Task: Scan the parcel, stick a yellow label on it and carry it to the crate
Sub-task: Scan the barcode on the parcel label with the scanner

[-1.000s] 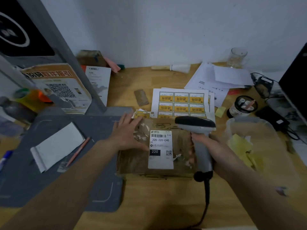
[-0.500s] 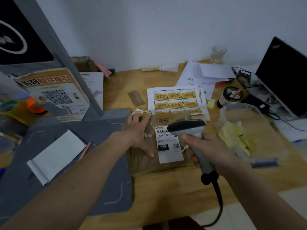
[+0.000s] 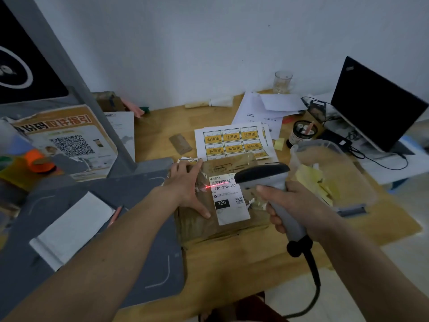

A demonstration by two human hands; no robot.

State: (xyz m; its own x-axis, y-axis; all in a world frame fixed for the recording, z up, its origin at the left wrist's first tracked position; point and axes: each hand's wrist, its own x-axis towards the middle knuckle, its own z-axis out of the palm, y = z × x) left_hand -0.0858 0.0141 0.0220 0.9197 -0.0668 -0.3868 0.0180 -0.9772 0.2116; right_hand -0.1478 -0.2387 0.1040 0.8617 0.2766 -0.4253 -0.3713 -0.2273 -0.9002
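Our left hand (image 3: 185, 184) lies flat, fingers spread, on the brown taped cardboard parcel (image 3: 218, 219); our right hand (image 3: 292, 205) grips the grey handheld scanner (image 3: 267, 182), its red line crossing the white shipping label (image 3: 228, 198).

Two bare forearms come in from the near edge, one from the near left and one from the near right. No sleeve, watch, band or glove shows on either. The left hand (image 3: 185, 187) has no rings on the fingers that can be seen, and its nails are short and plain. The right hand (image 3: 294, 205) is likewise without rings, its thumbnail short and unpainted.
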